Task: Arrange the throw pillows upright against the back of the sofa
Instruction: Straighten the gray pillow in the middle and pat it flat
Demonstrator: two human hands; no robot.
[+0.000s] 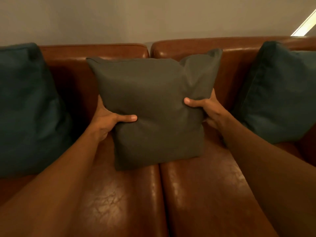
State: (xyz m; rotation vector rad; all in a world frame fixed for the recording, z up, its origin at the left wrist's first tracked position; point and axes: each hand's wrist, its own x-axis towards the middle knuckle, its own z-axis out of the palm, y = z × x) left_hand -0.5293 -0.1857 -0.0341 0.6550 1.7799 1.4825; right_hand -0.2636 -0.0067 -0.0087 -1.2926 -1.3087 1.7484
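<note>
A grey throw pillow (153, 100) stands upright in the middle of the brown leather sofa (205, 185), its lower edge on the seam between the two seat cushions and its top leaning toward the backrest (95, 52). My left hand (109, 120) grips its left side, thumb pressed into the front. My right hand (203, 106) grips its right side the same way; the fingers of both hands are hidden behind the pillow. A dark teal pillow (27, 108) stands upright against the backrest at the left. Another teal pillow (280, 93) leans upright at the right.
A plain beige wall (136, 17) rises behind the sofa. A bright strip of light (304, 24) shows at the upper right corner. Bare seat leather lies in front of the grey pillow, between my forearms.
</note>
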